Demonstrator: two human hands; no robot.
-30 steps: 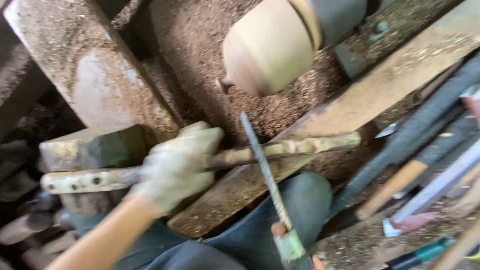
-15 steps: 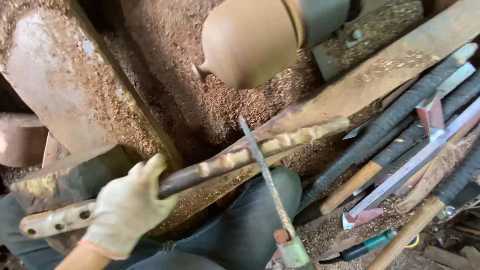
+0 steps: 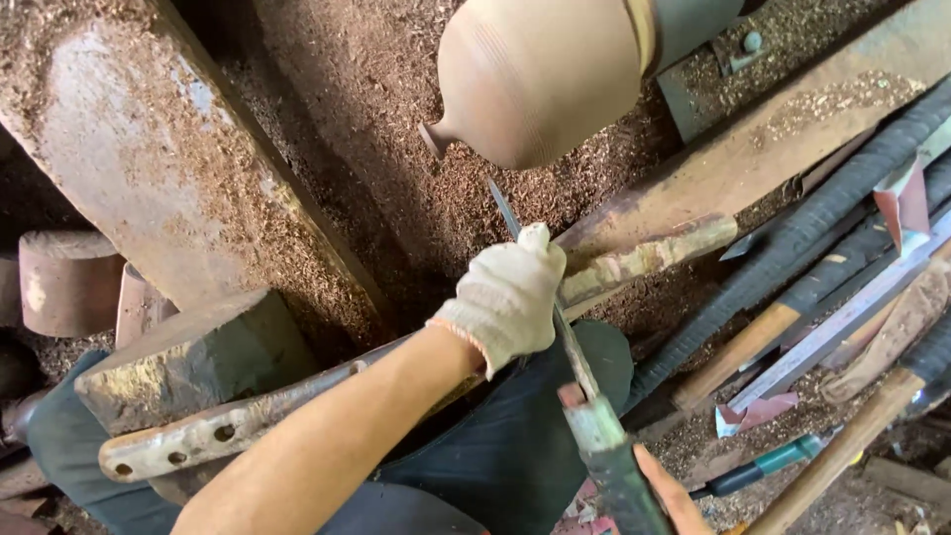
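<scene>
Tool-setting for turning seems in hand. Below the rounded wooden workpiece point(image 3: 540, 79), the gloved left hand point(image 3: 505, 297) clenches the long metal rest bar point(image 3: 396, 372); right hand point(image 3: 679, 495), barely visible, grips the chisel point(image 3: 570, 347). Next calls for steadying its tip.
</scene>
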